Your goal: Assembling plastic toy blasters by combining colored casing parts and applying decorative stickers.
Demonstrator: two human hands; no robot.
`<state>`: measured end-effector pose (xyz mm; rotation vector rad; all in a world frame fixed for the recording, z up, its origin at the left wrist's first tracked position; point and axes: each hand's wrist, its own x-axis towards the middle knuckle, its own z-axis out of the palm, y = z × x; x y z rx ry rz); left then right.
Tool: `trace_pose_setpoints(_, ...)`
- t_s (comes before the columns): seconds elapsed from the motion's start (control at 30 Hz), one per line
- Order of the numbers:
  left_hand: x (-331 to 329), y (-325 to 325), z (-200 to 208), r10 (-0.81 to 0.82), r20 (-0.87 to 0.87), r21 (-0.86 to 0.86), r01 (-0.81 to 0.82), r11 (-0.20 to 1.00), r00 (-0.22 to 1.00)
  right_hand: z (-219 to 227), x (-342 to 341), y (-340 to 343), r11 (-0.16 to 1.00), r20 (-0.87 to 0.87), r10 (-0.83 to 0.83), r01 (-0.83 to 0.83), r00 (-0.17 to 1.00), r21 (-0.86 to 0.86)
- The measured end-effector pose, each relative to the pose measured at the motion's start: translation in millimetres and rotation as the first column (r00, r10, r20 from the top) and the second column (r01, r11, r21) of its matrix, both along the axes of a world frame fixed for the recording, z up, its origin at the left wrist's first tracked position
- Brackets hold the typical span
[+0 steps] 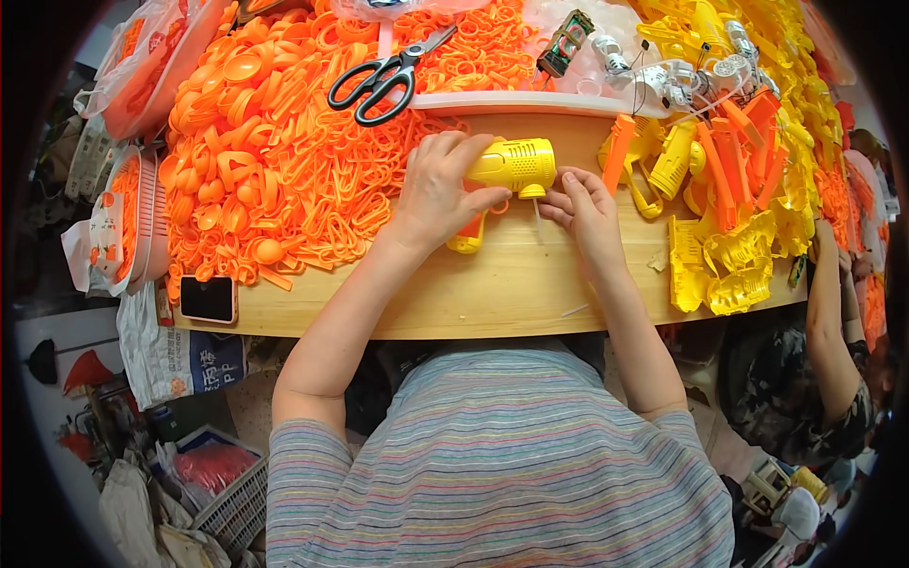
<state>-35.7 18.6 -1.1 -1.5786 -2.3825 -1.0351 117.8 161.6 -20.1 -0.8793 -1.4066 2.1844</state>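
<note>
My left hand (437,189) is closed around a yellow toy hair dryer body (523,161), a barrel with vent slots and small holes, held sideways over the table. A round yellow knob-like part (532,191) sticks out under its right end. Close to that part my right hand (589,204) has its fingers curled in a pinch; what lies in them is hidden. A thin whitish strip (538,216) hangs beside these fingertips. Below my left hand, partly covered, lies an orange and yellow piece (468,237) on the wooden table (502,293).
Orange plastic parts (284,161) heap up at left, with black-handled scissors (388,80) on them. A pale tray (492,100) edges the back. At right are yellow shells (729,260), orange handles (734,170) and white motor units (682,80). A phone (209,299) lies front left. Another person's arm (829,312) is at far right.
</note>
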Motion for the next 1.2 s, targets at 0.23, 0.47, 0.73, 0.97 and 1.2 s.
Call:
trace_pose_setpoints(0.23,-3.3,2.5,-0.2,-0.004,0.012,-0.086,0.005,0.996,1.000,2.2,-0.9,-3.3,1.000,-0.013,-0.010,0.010,1.000,-0.020)
trace_pose_setpoints(0.47,7.0,-2.0,12.0,-0.117,0.030,0.039,0.116,0.993,0.993,6.8,-10.6,-11.6,0.997,-0.089,-0.073,0.071,0.993,-0.026)
trace_pose_setpoints(0.73,33.7,-21.4,10.1,-0.074,-0.291,0.418,0.196,0.887,0.954,34.0,11.3,-39.5,0.901,-0.328,0.098,0.056,0.939,0.431)
trace_pose_setpoints(0.97,43.4,-23.1,12.1,-0.070,-0.242,0.470,0.180,0.864,0.968,34.4,18.8,-39.7,0.821,-0.329,0.098,0.111,0.939,0.560)
trace_pose_setpoints(1.2,43.1,-25.8,17.6,-0.084,-0.276,0.453,0.207,0.867,0.957,37.1,19.8,-42.2,0.847,-0.373,0.097,0.121,0.923,0.518)
